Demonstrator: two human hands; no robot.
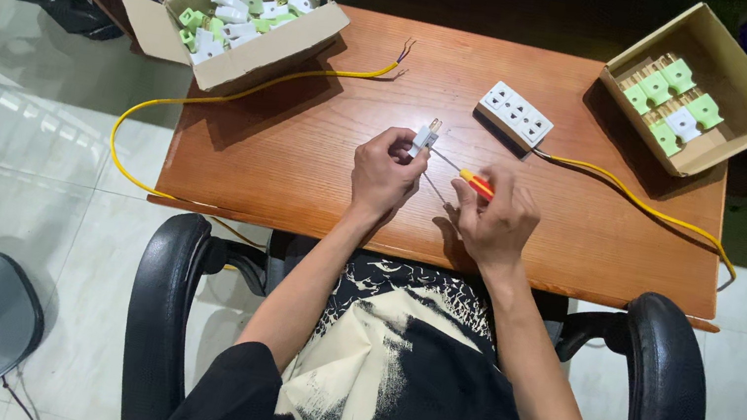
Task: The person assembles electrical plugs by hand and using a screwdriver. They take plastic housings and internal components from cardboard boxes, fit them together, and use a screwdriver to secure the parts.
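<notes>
Your left hand (pixel 386 174) pinches a white plug (pixel 425 135); your right hand (pixel 495 221), closed on a screwdriver (pixel 470 179), sets its tip against the plug, near the strip (pixel 515 115).

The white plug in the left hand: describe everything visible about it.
The plug is small and white, plastic by its look, with metal prongs pointing up and away from the person. The left hand pinches it by its lower part above the wooden table. The screwdriver in the right hand points its tip at it.
</notes>
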